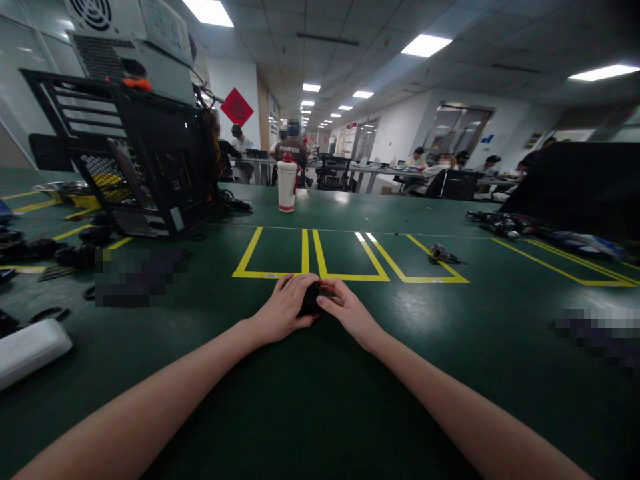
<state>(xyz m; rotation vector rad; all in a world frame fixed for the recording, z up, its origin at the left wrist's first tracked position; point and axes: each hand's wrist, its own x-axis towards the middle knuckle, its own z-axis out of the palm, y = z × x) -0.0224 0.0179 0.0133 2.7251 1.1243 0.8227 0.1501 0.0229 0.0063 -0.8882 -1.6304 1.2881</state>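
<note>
Between my two hands is a small black object [310, 299], mostly covered by fingers, so its kind cannot be made out. My left hand [286, 308] wraps over it from the left, thumb along its near side. From the right, my right hand [346, 308] pinches its edge with thumb and fingertips. Both hands rest low over the green table [320, 400], just on the near side of the yellow tape outlines [350, 279]. Past the right-hand outline's side lies a small dark metallic part with a thin tail [443, 253].
At left stands an open black computer case [150, 160] with a power supply [135, 47] on top. A white bottle [287, 185] is upright at the back. Cables [500, 223] lie at right, a white case [33, 350] at near left. People sit at far desks.
</note>
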